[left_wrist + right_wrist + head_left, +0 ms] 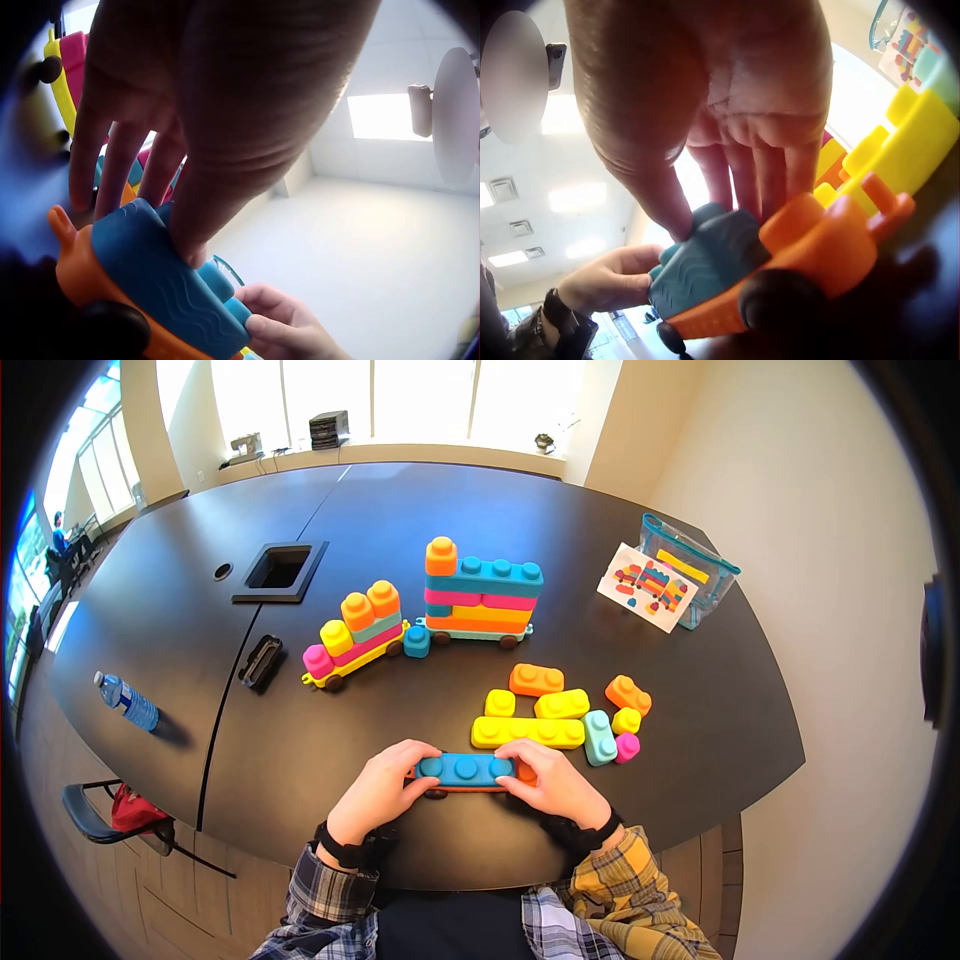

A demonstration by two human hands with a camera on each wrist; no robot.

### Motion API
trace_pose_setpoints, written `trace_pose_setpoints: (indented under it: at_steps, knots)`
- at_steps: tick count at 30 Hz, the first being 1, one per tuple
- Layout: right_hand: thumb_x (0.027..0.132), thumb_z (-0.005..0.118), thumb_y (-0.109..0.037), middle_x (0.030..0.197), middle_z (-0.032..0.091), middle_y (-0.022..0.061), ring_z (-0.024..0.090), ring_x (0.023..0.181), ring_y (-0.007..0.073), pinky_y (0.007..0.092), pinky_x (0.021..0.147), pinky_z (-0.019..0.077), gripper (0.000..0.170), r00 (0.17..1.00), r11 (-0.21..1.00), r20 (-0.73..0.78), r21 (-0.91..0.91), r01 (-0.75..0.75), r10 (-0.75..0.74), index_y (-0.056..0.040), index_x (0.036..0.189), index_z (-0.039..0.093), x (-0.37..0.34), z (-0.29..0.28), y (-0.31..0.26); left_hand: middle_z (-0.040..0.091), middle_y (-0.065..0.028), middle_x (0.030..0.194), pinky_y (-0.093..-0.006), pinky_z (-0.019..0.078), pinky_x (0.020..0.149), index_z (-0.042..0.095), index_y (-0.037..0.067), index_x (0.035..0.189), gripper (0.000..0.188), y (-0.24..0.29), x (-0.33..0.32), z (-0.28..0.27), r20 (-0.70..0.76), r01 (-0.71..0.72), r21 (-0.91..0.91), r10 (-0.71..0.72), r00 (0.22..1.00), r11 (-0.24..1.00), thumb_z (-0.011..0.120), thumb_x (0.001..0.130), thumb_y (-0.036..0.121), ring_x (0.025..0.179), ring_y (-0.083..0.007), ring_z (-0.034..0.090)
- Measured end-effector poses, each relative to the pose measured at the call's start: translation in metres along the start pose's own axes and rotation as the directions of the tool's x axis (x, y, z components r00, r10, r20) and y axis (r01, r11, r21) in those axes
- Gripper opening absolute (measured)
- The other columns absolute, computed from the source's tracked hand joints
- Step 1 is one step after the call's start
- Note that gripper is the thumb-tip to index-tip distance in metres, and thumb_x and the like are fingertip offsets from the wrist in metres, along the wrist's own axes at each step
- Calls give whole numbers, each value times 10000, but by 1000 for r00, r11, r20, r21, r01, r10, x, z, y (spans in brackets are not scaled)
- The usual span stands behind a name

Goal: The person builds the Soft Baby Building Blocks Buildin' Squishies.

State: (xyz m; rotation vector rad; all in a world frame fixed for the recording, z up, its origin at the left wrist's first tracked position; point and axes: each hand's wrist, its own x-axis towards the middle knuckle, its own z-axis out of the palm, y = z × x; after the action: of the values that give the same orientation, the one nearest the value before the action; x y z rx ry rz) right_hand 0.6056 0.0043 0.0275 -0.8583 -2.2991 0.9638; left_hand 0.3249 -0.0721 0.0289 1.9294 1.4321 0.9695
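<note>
A long blue toy block (465, 768) sits on an orange wheeled toy base (832, 244) at the near edge of the table. The left hand (380, 785) pinches the block's left end, thumb on the near side and fingers on the far side. At the other end the right hand (553, 785) holds it the same way. One orange stud of the base shows beyond the block in the right wrist view. Just past the hands lie a long yellow block (527, 733), a pale teal block (599, 738) and an orange block (537, 680).
A yellow toy wagon (365, 657) and a teal one (470, 633), both stacked with blocks, stand farther back. Right of them a picture card (648, 588) leans on a clear pouch (715, 595). A water bottle (127, 701) and dark case (261, 663) are on the left.
</note>
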Motion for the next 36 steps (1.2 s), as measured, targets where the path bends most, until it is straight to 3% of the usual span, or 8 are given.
trace_pose_setpoints:
  at_steps: [2,6,8,16,20,23,30,36]
  knots:
    - [915,795,-170,1162,711,160,699,1090,339,401,958,551,363,999,998,51,-52,19,-16,-22,1222,669,4,-9,-1,703,-128,1103,-419,574,882,674,58,1182,354,-2,1,-1,6,-46,46,46,999,998,820,866,121,1018,-349,689]
    - [930,781,-223,1217,709,195,687,1128,376,425,984,539,416,984,993,-170,-115,38,-57,-7,1266,665,29,-29,6,703,-130,1107,-425,567,884,673,56,1193,396,4,5,-1,-76,-87,16,88,993,996,842,850,157,1021,-351,683]
    - [933,769,-233,1195,708,191,675,1124,388,432,977,541,403,983,941,-162,-338,27,-87,-12,1253,666,47,-37,17,702,-125,1090,-418,571,862,682,58,1183,403,-1,5,-1,-34,-102,87,105,994,991,854,841,182,989,-348,684]
    - [855,774,-233,1005,678,134,680,1020,352,463,895,556,286,996,795,87,-605,35,23,-36,1047,699,96,-25,55,693,-114,1041,-408,576,823,697,54,1148,365,3,2,4,-30,-3,67,5,1000,998,851,845,186,932,-335,686]
    - [833,771,-230,981,688,137,692,985,353,465,856,565,264,995,809,36,-580,93,-89,-40,997,690,93,-29,48,689,-112,1030,-407,575,816,696,54,1148,366,2,2,4,-35,-11,71,14,999,997,852,843,183,922,-332,684]
    - [797,746,-198,971,691,168,702,908,362,447,804,570,279,982,944,-187,-328,-34,-29,-20,997,666,71,-49,11,687,-113,1029,-408,574,817,696,58,1150,367,2,2,3,-34,-13,65,16,999,998,853,842,181,923,-335,682]
    - [787,818,-154,914,724,156,742,794,254,356,717,583,356,987,963,-5,-216,-160,163,20,1065,681,-3,-60,-13,689,-104,1019,-407,581,808,699,73,1156,365,3,5,0,0,8,61,-8,1000,998,852,845,189,905,-327,687]
    - [846,814,-144,1001,722,137,743,838,234,347,734,597,324,994,971,-34,-214,-106,101,3,1103,681,-18,-34,-2,693,-108,1026,-405,590,802,701,81,1166,372,3,8,-3,53,57,49,-60,997,997,853,851,208,889,-332,703]
